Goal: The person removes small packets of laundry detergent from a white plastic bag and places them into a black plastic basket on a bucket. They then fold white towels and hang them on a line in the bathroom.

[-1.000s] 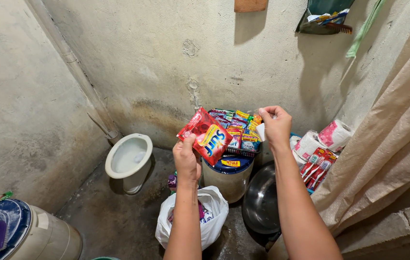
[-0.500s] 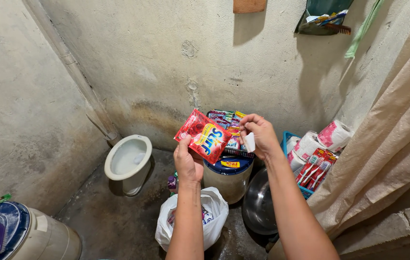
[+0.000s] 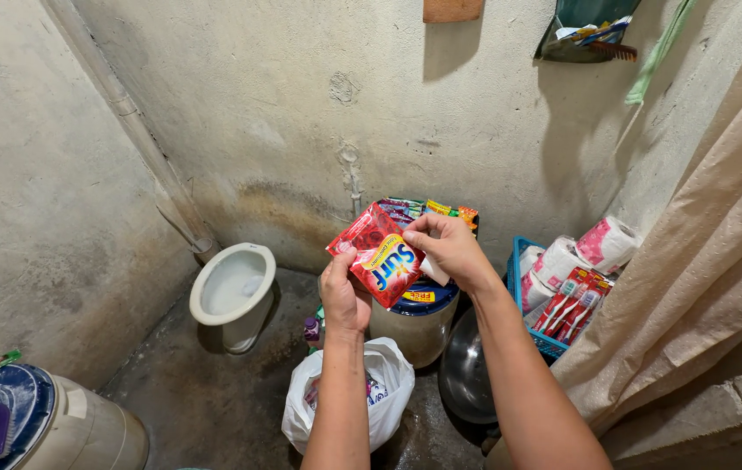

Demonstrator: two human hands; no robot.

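Left hand [image 3: 342, 292]: closed on the lower left edge of a red detergent sachet [image 3: 381, 254], thumb on the front face, holding it up at chest level in front of the wall.

Right hand [image 3: 449, 248]: fingers pinched on the sachet's upper right corner; a small white piece [image 3: 435, 271] is tucked under the palm, its nature unclear.

Red detergent sachet: flat, tilted, long axis running from upper left down to lower right; it lies between the two hands, both touching it, the left below and the right above and beside.

Behind the sachet: a basket of coloured sachets [image 3: 441, 211], set on a white bucket with blue lid [image 3: 419, 318].

Below the forearms: a white plastic bag [image 3: 380, 392] on the wet floor, a small purple bottle [image 3: 311, 329] just beside it, a dark metal basin [image 3: 465, 370] leaning near the bucket.

To the right: a blue crate [image 3: 523, 261] holding toilet rolls [image 3: 606, 244] and packed toothbrushes [image 3: 573, 300], against a beige curtain [image 3: 719, 244].

To the left: a white squat toilet bowl [image 3: 232, 287]; nearer, a second lidded drum [image 3: 66, 422].
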